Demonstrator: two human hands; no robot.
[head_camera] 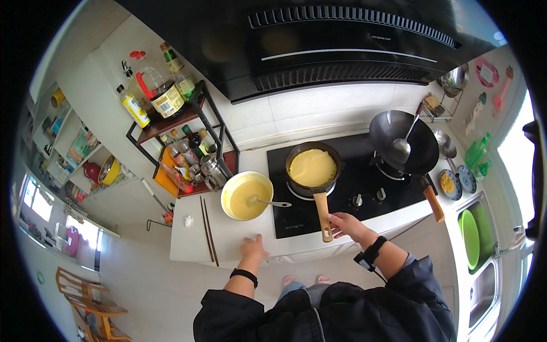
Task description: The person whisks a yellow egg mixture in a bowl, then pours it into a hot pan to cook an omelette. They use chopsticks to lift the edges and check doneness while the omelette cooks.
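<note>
A small frying pan (313,143) with a wooden handle sits on the left burner, a round yellow pancake (313,167) inside it. The fingers of my right hand (348,226) touch the right side of that handle near its end; how firmly they grip is hard to tell. My left hand (253,248) rests at the counter's front edge with nothing in it, fingers apart. Beyond it stands a white bowl (224,194) of yellow batter (243,200), with a spoon (280,204) leaning on the rim. A pair of wooden chopsticks (207,231) lies left of the bowl.
A black wok (421,145) holding a metal ladle (401,150) sits on the right burner, its handle jutting over the front edge. Small patterned plates (466,179) are beside the sink (483,299). A rack (166,128) of bottles stands back left, and the range hood (342,68) hangs above.
</note>
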